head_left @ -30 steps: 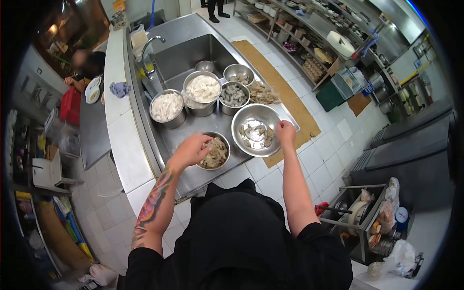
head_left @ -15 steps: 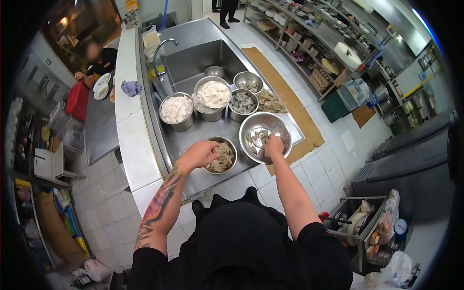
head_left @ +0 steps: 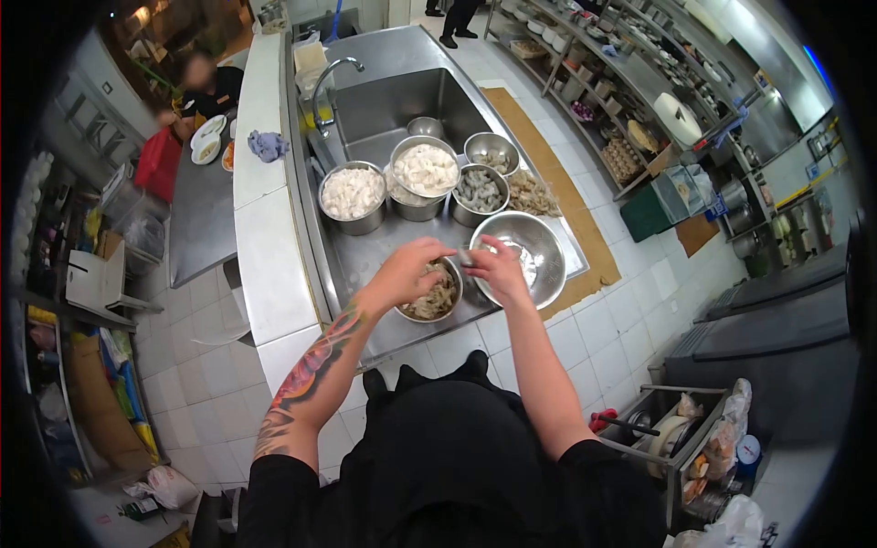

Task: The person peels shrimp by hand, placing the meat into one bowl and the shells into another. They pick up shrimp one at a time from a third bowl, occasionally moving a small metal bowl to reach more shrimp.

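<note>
Left hand (head_left: 406, 274) and right hand (head_left: 501, 272) are close, near bench's (head_left: 402, 338) front edge; grip, I cannot tell. Slippery shrimp (head_left: 438, 303) could fall.

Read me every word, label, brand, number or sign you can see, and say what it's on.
No text is legible.
Round blue-rimmed dial, lower right: too small.
Blue patch by the green bin: too blurred.
Shirt tag on the person across the counter: too small.
</note>
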Motion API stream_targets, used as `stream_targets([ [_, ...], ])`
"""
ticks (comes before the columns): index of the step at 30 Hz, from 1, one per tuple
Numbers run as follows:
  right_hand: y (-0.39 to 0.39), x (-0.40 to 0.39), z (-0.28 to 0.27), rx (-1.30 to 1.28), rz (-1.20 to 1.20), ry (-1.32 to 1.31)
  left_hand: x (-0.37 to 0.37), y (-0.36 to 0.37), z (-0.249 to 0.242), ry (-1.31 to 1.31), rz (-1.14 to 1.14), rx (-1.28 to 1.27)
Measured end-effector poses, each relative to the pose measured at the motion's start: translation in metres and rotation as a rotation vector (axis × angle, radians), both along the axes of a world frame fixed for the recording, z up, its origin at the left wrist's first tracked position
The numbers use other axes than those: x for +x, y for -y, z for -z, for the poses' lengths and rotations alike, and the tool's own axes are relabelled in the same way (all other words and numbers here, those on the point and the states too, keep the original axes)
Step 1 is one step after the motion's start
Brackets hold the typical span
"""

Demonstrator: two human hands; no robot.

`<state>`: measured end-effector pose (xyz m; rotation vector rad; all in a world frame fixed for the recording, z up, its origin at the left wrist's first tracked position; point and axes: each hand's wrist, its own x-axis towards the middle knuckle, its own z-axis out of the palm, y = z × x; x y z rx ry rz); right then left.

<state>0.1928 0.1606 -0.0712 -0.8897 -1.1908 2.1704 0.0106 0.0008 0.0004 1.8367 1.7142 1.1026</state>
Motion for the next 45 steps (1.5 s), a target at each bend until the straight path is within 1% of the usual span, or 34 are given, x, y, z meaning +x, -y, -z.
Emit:
stream_targets([
  [1, 0.010, -0.012, 0.000, 0.002, 0.000, -0.011, 0.000, 0.000, -0.001, -0.011, 0.000, 0.002],
  [3, 0.024, -0.030, -0.003, -0.132, -0.061, -0.087, -0.002, -0.001, 0.001, -0.074, -0.029, 0.077],
  [7, 0.037, -0.041, -0.011, -0.186, -0.107, -0.130, -0.011, -0.003, 0.003, -0.126, -0.093, 0.086],
  [9, 0.036, -0.042, -0.018, -0.152, -0.132, -0.115, -0.014, -0.005, 0.008, -0.026, -0.157, 0.094],
  [11, 0.039, -0.041, -0.023, -0.127, -0.162, -0.096, -0.016, -0.006, 0.011, -0.011, -0.181, 0.095],
  [13, 0.047, -0.041, -0.036, -0.065, -0.121, -0.059, -0.014, -0.004, 0.012, 0.002, -0.203, 0.090],
  [14, 0.050, -0.039, -0.038, -0.064, -0.125, -0.062, -0.013, -0.004, 0.013, 0.055, -0.232, 0.023],
  [15, 0.052, -0.037, -0.040, 0.038, -0.140, 0.037, -0.013, -0.004, 0.012, 0.107, -0.262, -0.039],
  [16, 0.054, -0.035, -0.041, 0.141, -0.154, 0.137, -0.013, -0.003, 0.012, 0.106, -0.268, -0.034],
  [17, 0.054, -0.034, -0.036, 0.146, -0.159, 0.135, -0.012, -0.002, 0.013, 0.078, -0.262, -0.038],
  [19, 0.054, -0.033, -0.029, 0.807, -0.124, 0.515, -0.014, -0.004, 0.020, 0.051, -0.254, -0.045],
  [20, 0.053, -0.030, -0.023, 0.803, -0.127, 0.520, -0.016, -0.006, 0.027, 0.031, -0.240, -0.034],
  [22, 0.055, -0.030, -0.029, 1.227, -0.061, 0.430, -0.017, -0.007, 0.032, 0.017, -0.222, -0.038],
  [23, 0.055, -0.034, -0.023, 1.254, -0.012, 0.318, -0.018, -0.007, 0.036, 0.027, -0.202, -0.016],
  [24, 0.058, -0.033, -0.015, 1.245, -0.013, 0.324, -0.018, -0.007, 0.035, 0.033, -0.181, 0.013],
  [26, 0.049, -0.040, -0.010, 1.010, -0.175, 0.353, -0.016, -0.007, 0.027, 0.059, -0.185, -0.012],
  [27, 0.049, -0.043, -0.007, 0.885, -0.183, 0.355, -0.016, -0.005, 0.025, 0.044, -0.207, -0.018],
  [28, 0.044, -0.049, 0.002, 0.890, -0.178, 0.350, -0.017, -0.005, 0.023, 0.032, -0.231, -0.027],
  [29, 0.042, -0.053, 0.013, 0.816, -0.174, 0.278, -0.018, -0.005, 0.023, 0.056, -0.233, -0.025],
  [30, 0.047, -0.053, 0.010, 0.734, -0.172, 0.212, -0.020, -0.006, 0.022, 0.059, -0.233, -0.033],
  [31, 0.047, -0.049, 0.008, 0.796, -0.155, 0.220, -0.022, -0.006, 0.024, 0.076, -0.228, -0.027],
  [34, 0.050, -0.046, 0.000, 0.697, -0.176, 0.191, -0.020, -0.004, 0.024, 0.106, -0.223, -0.037],
  [35, 0.051, -0.044, -0.005, 0.762, -0.170, 0.200, -0.020, -0.003, 0.022, 0.078, -0.211, -0.048],
  [37, 0.051, -0.044, -0.007, 0.789, -0.157, 0.213, -0.022, -0.004, 0.020, 0.049, -0.201, -0.055],
  [39, 0.054, -0.043, -0.008, 0.803, -0.154, 0.237, -0.020, -0.004, 0.023, 0.170, -0.227, -0.091],
  [40, 0.055, -0.043, -0.009, 0.807, -0.120, 0.210, -0.018, -0.003, 0.024, 0.181, -0.232, -0.098],
  [42, 0.061, -0.042, -0.010, 0.809, -0.097, 0.181, -0.017, -0.002, 0.023, 0.097, -0.280, -0.075],
  [44, 0.062, -0.042, -0.016, 0.817, -0.107, 0.272, -0.016, -0.001, 0.024, 0.061, -0.300, -0.056],
  [45, 0.062, -0.044, -0.012, 0.872, -0.094, 0.289, -0.016, -0.001, 0.025, 0.019, -0.309, -0.052],
])
